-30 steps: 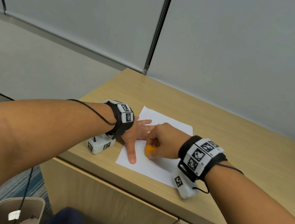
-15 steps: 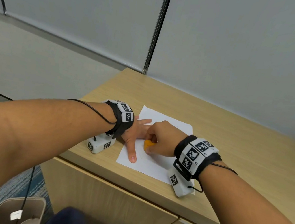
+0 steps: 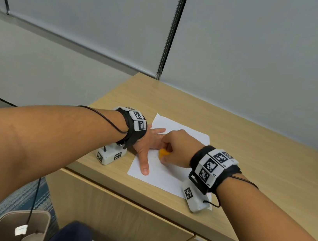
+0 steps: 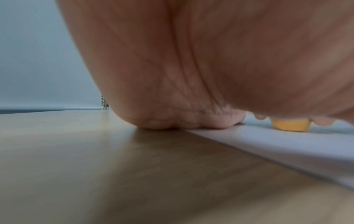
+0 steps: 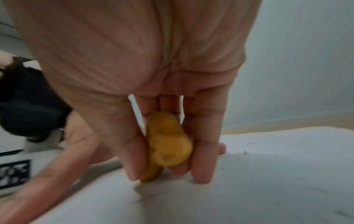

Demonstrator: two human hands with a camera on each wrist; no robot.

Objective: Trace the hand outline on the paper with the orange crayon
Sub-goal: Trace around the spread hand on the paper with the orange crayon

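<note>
Crayon [image 3: 163,153], orange and stubby, sits pinched in the right hand [image 3: 176,148] mid-paper [image 3: 166,179], beside the left hand [image 3: 146,145] lying flat, fingers spread; tracing seems underway. Left wrist view: crayon [image 4: 291,125] tip meets the paper [image 4: 268,144]. Right wrist view: the crayon's [image 5: 168,145] long axis stands near upright, tip down. Next, I judge, hug the finger contours.

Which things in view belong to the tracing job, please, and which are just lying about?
In the job:
- flat white paper sheet
- chunky orange crayon, held by right hand
- left hand, spread flat on the sheet

Lying about:
- light wooden cabinet top
- beige bin
</note>
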